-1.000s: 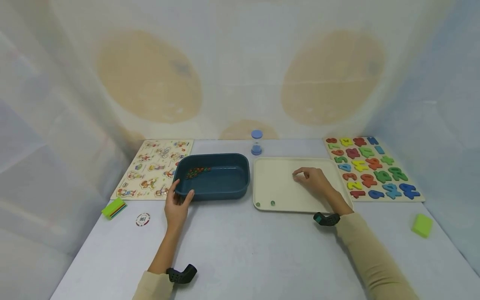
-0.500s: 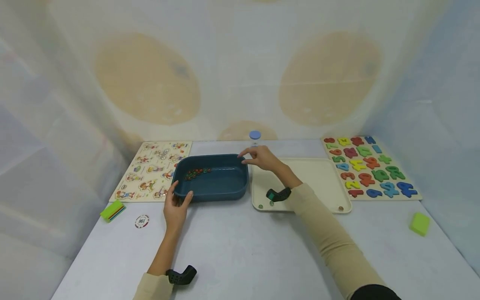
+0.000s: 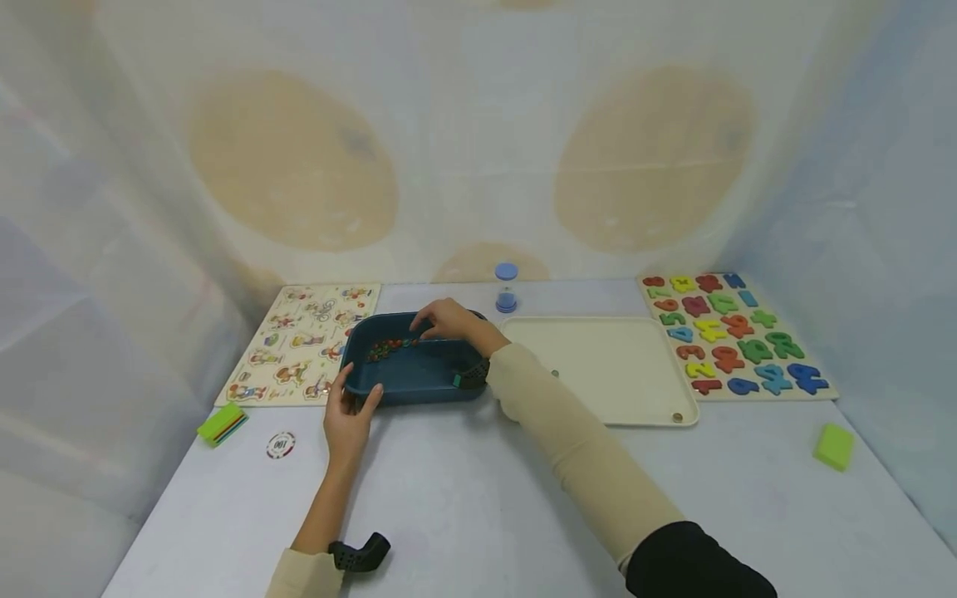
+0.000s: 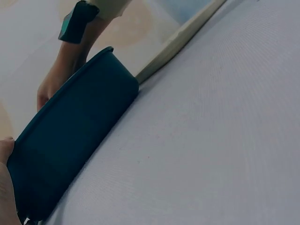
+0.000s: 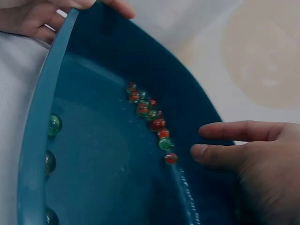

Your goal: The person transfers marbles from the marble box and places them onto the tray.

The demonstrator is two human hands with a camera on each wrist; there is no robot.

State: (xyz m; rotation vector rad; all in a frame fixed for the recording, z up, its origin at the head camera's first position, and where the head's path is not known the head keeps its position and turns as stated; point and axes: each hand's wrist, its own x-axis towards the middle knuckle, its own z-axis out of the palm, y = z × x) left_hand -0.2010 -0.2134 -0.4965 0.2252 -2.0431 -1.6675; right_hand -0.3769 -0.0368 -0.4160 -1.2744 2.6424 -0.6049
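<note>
A dark blue rectangular baking dish (image 3: 419, 396) stands on the white table, marbles (image 3: 385, 349) gathered at its left end. My left hand (image 3: 347, 423) grips the dish's near left corner between thumb and fingers. Over the inside of the dish reaches my right hand (image 3: 449, 320); in the right wrist view its thumb and forefinger (image 5: 243, 133) are apart with nothing between them. That view shows red and green marbles (image 5: 157, 124) lined up along one wall and several others, such as a green marble (image 5: 55, 124), by the opposite wall.
Right of the dish lies a cream tray (image 3: 598, 357), partly hidden by the right sleeve, with marbles (image 3: 677, 417) on it. An hourglass (image 3: 506, 288) stands behind. Puzzle boards (image 3: 299, 340) flank both sides. A chip (image 3: 281, 445) and green sponges (image 3: 833, 446) lie nearer.
My right hand has moved left from above the tray, past the dish's right rim, to inside the dish; its fingertips have parted. The left hand keeps its grip on the corner.
</note>
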